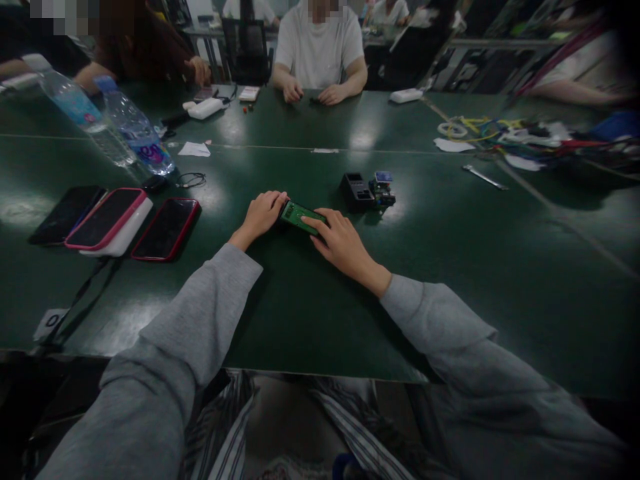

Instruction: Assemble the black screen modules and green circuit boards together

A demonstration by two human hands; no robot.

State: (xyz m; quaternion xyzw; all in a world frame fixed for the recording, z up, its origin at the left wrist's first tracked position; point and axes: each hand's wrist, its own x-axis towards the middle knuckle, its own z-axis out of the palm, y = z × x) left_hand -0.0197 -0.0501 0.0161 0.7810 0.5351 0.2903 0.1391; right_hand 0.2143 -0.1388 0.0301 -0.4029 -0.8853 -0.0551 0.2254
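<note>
A small green circuit board (299, 215) lies flat on the dark green table (310, 300) in front of me. My left hand (263, 215) grips its left end with curled fingers. My right hand (337, 241) rests on its right end, fingers laid over the edge. Both hands touch the board. Just beyond it to the right stand a small black plastic housing (356, 192) and a small blue and black component block (383, 189), apart from my hands.
Three phones (166, 228) lie at the left, one on a white power bank (120, 237), with two water bottles (137, 133) behind. A person in a white shirt (320, 50) sits across. Coloured wires (515, 137) and a metal tool (484, 177) lie at right.
</note>
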